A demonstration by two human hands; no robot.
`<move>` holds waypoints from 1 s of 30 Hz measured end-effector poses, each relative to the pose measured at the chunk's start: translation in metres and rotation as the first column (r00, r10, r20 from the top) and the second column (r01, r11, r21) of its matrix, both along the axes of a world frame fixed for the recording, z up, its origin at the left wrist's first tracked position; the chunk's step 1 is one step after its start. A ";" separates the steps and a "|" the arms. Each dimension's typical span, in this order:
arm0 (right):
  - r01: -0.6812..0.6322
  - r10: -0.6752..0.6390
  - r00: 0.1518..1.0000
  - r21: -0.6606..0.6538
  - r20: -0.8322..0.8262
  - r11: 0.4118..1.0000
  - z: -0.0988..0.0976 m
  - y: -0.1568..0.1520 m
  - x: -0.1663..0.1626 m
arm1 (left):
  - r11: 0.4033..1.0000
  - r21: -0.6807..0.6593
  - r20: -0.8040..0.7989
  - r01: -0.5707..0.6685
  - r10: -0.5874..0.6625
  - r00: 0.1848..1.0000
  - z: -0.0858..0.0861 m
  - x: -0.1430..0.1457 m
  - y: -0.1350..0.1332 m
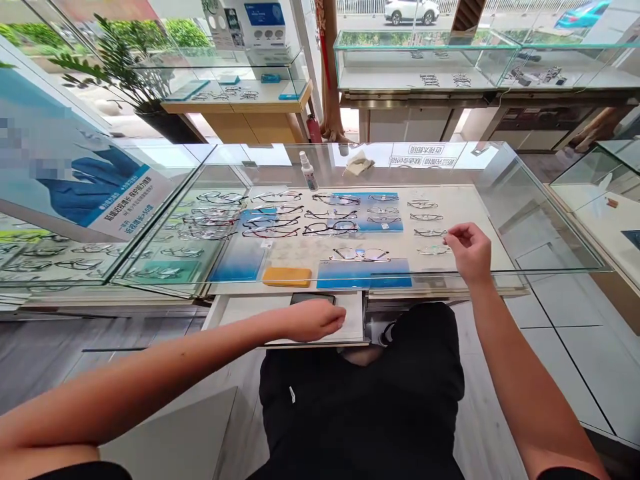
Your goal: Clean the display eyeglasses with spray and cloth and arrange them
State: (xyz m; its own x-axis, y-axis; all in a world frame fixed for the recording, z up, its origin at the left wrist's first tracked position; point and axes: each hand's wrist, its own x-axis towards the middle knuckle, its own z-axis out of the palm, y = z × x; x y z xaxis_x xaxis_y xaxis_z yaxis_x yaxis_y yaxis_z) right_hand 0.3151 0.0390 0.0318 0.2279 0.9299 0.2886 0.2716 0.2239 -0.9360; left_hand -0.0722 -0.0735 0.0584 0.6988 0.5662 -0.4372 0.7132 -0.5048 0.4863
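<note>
My right hand (470, 253) reaches into the glass display case (500, 173). Its fingers are curled and thumb and forefinger are pinched at the right end of a pale, thin-framed pair of glasses (433, 251) lying on the white display board. My left hand (314, 320) lies palm down, fingers stretched out, on a white pull-out tray (350, 327) below the case, just in front of a dark phone (313, 298). Several rows of glasses (280, 215) lie on the board to the left. One more pair (360, 254) sits by a blue card (364, 274).
A small spray bottle (309, 171) and a folded cloth (358, 163) stand on the case's top. A yellow pad (287, 276) lies inside. An adjoining case with more glasses (80, 257) and a blue poster (75, 180) are on the left. More counters stand behind.
</note>
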 end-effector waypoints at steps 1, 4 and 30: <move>-0.002 0.002 1.000 -0.003 -0.001 1.000 0.000 0.000 0.000 | 1.000 -0.012 0.031 0.028 -0.027 0.999 0.015 0.002 -0.007; 0.003 -0.003 1.000 -0.003 -0.005 1.000 0.001 0.000 0.000 | 0.984 0.180 0.126 -0.005 -0.018 0.992 0.053 0.016 -0.008; 0.001 -0.001 1.000 0.003 -0.024 1.000 -0.002 0.002 0.006 | 0.749 0.656 0.093 -0.089 0.036 0.995 0.057 0.036 0.038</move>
State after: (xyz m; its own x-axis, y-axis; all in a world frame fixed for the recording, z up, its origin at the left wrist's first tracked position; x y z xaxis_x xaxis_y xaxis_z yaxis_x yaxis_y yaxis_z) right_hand 0.3208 0.0414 0.0302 0.2359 0.9287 0.2862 0.2490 0.2269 -0.9415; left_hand -0.0366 -0.0358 0.1153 0.6650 0.7388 0.1090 0.7322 -0.6738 0.0992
